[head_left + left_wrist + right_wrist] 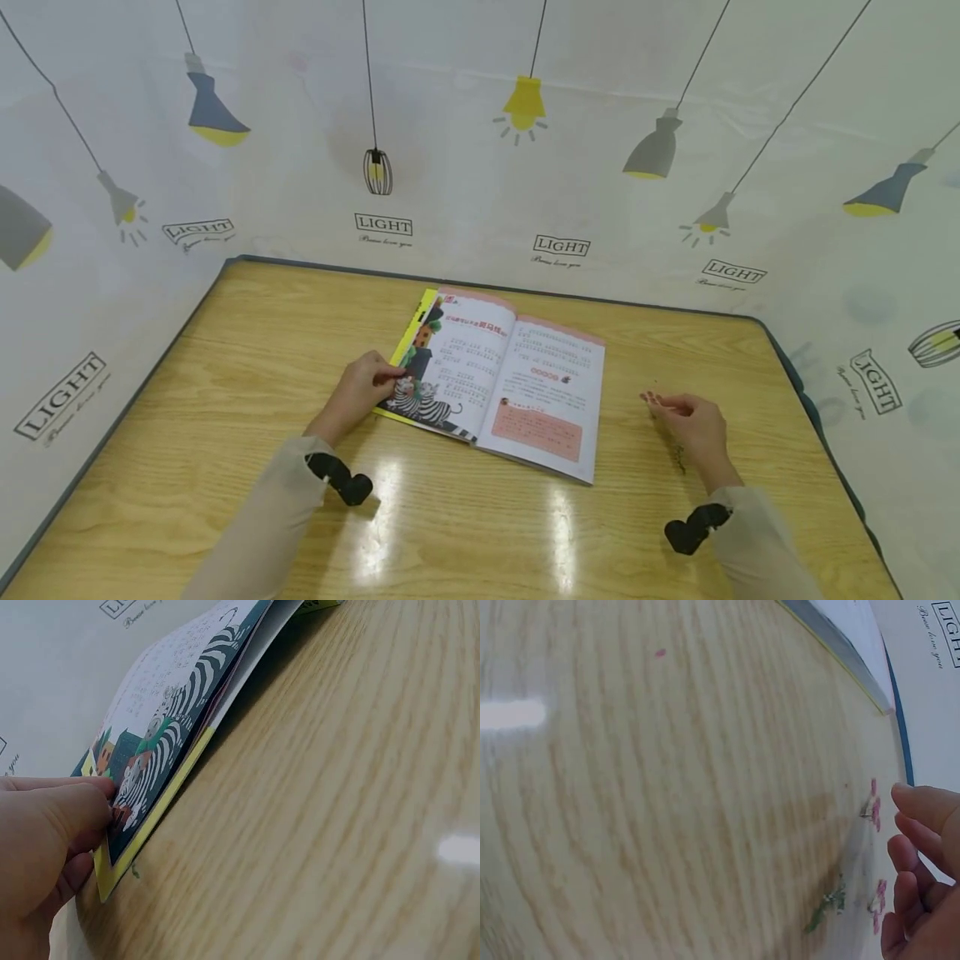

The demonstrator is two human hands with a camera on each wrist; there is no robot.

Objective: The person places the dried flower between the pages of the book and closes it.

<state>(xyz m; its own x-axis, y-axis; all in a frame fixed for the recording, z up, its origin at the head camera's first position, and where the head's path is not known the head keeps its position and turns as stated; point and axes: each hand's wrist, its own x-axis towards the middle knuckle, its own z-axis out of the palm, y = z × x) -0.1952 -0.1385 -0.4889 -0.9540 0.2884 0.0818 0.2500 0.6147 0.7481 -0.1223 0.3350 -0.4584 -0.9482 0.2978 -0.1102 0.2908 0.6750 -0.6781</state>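
An open book (551, 392) with zebra pictures lies on the wooden table. My left hand (367, 385) pinches the outer edge of its left page, thumb on the printed side; in the left wrist view, the yellow-edged cover (157, 823) shows beneath that page. Right of the book, my right hand (693, 425) has bent fingers and seems to pinch a thin see-through piece, its outline hard to make out. Pink flowers (874, 804) and a green sprig (829, 904) appear on that piece, beside the fingertips. The right hand is apart from the book.
A dark edging (637, 304) runs round the wooden table (247, 358). Behind it hangs a white sheet (450, 108) printed with lamps. A small pink speck (660, 652) lies on the tabletop, and glare spots shine near the front.
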